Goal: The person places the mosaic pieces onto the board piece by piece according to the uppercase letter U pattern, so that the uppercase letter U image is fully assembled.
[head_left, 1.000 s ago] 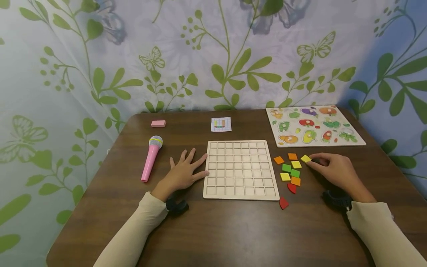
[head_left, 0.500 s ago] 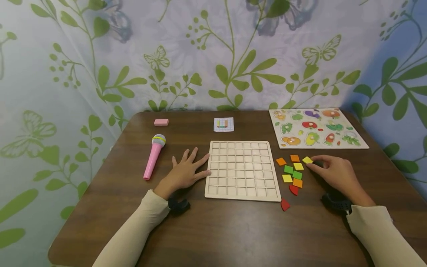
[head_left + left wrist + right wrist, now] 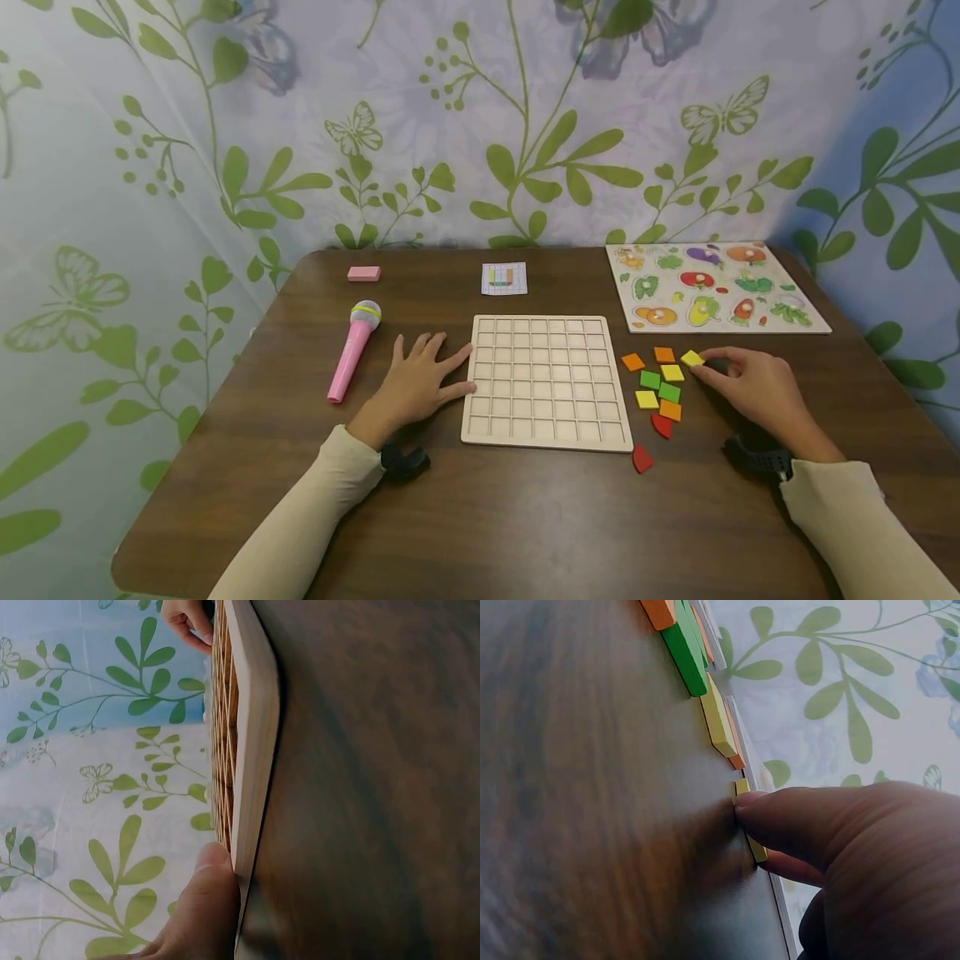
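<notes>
In the head view a wooden grid board (image 3: 545, 383) lies mid-table, its squares all bare. My left hand (image 3: 414, 385) is spread on the table at its left side, thumb and forefinger touching the edge. At the far right of the loose pieces, my right hand (image 3: 753, 390) pinches a yellow tile (image 3: 692, 358) between thumb and forefinger. The right wrist view shows that yellow tile (image 3: 751, 825) low at the table surface under my fingertips. Orange, green and yellow tiles, with green tile (image 3: 670, 393) among them, and red curved pieces (image 3: 642, 458) lie right of the board.
A vegetable puzzle board (image 3: 720, 287) lies at the back right. Behind the grid is a small pattern card (image 3: 504, 278). A pink microphone (image 3: 349, 360) and a pink block (image 3: 363, 273) are on the left. A patterned curtain (image 3: 450, 125) hangs behind the table.
The view has shifted slightly. My left fingers have drawn a little closer together, and the microphone has moved slightly rightward. My right hand keeps its pinch on the yellow tile.
</notes>
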Demonstrator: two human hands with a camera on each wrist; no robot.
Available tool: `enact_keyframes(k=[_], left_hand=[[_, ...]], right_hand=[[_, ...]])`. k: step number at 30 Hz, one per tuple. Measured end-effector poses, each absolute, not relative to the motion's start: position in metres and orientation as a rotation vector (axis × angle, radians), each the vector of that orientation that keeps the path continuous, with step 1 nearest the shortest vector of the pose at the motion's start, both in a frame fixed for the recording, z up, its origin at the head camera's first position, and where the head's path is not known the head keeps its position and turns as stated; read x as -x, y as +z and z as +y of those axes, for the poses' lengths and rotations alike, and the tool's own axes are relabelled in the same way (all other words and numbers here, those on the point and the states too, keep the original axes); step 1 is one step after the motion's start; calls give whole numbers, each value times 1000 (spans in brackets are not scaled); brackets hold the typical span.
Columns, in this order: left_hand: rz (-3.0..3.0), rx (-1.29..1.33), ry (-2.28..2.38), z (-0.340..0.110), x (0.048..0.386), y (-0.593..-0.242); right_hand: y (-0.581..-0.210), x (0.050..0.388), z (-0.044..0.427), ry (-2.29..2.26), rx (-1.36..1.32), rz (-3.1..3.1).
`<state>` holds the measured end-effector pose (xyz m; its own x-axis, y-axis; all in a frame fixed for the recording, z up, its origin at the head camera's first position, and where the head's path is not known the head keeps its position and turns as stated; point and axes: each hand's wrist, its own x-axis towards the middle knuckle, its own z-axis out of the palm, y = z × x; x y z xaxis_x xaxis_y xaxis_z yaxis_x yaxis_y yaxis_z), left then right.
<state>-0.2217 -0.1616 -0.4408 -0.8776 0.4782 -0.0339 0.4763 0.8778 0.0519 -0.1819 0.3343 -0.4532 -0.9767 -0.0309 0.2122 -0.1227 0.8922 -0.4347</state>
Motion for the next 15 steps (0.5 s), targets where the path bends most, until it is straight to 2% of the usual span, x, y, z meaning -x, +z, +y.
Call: enact_keyframes(k=[7,15], left_hand=[[3061,-863,-52,-162,224,-440],[2972,-841,114,-166,225,-443]], right_hand=[[-448,186,335,671,-129,-2867],[-451,183,334,683,-81,-2914]])
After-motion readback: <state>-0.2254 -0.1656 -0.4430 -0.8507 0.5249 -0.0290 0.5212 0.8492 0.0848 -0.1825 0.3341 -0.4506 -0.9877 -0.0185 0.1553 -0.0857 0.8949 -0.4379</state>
